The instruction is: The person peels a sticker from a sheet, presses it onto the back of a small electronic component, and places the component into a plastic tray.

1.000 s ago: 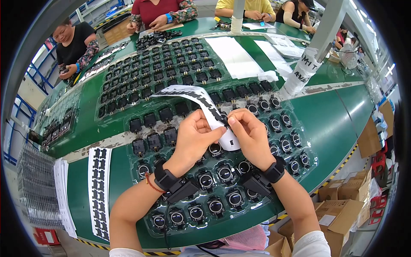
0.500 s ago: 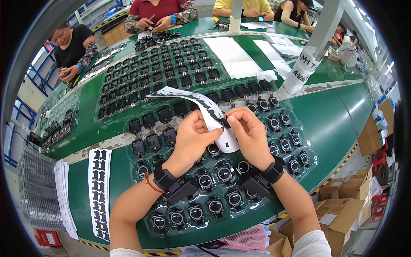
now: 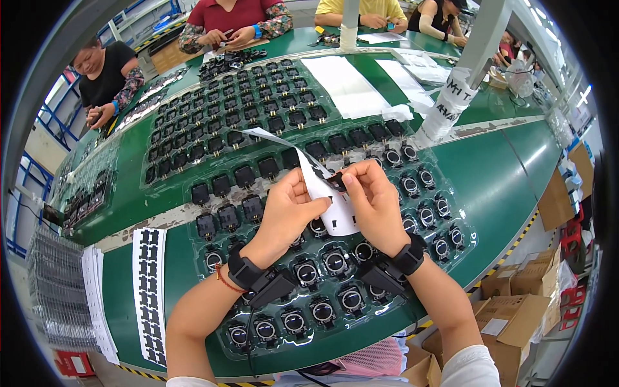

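Boldly lettered wrap [image 3: 446,108] beyond white strip [image 3: 340,211]

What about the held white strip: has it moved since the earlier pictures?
Yes: against the clear tray, the white strip has shifted, its lower end slightly nearer the person.

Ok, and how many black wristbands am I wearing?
2: one black wristband just behind your left hand, another just behind your right hand. None looks hidden.

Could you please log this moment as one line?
left hand: grips white strip | right hand: pinches black piece at the strip | beneath: clear tray of black parts
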`<state>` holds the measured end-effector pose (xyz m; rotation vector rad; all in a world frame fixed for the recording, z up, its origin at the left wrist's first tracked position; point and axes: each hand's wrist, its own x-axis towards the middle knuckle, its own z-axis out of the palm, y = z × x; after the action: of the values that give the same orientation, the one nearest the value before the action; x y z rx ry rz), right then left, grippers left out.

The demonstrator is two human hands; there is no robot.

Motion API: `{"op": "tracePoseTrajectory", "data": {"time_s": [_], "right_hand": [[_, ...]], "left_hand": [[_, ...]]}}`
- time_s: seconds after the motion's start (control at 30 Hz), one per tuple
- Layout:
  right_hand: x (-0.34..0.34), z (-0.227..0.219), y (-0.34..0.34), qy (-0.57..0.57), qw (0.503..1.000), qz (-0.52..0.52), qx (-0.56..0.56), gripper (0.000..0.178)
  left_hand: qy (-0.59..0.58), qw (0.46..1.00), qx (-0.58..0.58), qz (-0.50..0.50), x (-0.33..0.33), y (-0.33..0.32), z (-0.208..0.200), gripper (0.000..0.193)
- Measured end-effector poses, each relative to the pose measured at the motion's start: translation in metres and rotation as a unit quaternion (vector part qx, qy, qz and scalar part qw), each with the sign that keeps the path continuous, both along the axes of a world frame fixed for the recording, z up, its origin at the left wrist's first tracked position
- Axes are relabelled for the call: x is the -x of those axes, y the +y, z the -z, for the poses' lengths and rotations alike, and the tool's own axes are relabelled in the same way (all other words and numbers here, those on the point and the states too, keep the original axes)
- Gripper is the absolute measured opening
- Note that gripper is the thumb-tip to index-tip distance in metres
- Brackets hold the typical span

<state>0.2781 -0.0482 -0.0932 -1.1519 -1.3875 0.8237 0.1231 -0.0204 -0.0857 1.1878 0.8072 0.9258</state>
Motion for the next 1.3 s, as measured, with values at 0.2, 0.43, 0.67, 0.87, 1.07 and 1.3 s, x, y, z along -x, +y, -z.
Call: {"op": "tracePoseTrajectory", "data": {"time_s": [0.2, 0.43, 0.67, 0.87, 1.07, 1.3], "right_hand": [[0.0011, -0.0042, -0.0008, -0.060, 0.997, 0.017, -0.051, 0.008], [0.0027, -0.0031, -0.0005, -0.064, 0.996, 0.018, -0.066, 0.009], [0.0028, -0.0037, -0.0016, -0.061, 0.997, 0.040, -0.040, 0.010], [0.0022, -0.0027, -0.0004, -0.050, 0.998, 0.026, -0.040, 0.009], [0.0007, -0.0037, 0.0001, -0.074, 0.996, 0.000, -0.047, 0.007], [0.0020, -0.0056, -0.0017, -0.138, 0.988, -0.005, -0.069, 0.007]], "left_hand": [[-0.021, 0.999, 0.020, 0.026, 0.0015, 0.0015, -0.0005, 0.028], [-0.054, 0.996, 0.074, -0.012, 0.0008, 0.0014, -0.0012, 0.023], [-0.016, 1.000, 0.020, -0.015, 0.0018, 0.0019, 0.0055, 0.019], [-0.009, 1.000, 0.020, -0.010, 0.0024, 0.0017, 0.0045, 0.019], [-0.018, 0.999, 0.022, -0.031, 0.0033, 0.0019, 0.0026, 0.018], [-0.079, 0.995, 0.055, -0.031, 0.0054, 0.0026, 0.0022, 0.022]]}}
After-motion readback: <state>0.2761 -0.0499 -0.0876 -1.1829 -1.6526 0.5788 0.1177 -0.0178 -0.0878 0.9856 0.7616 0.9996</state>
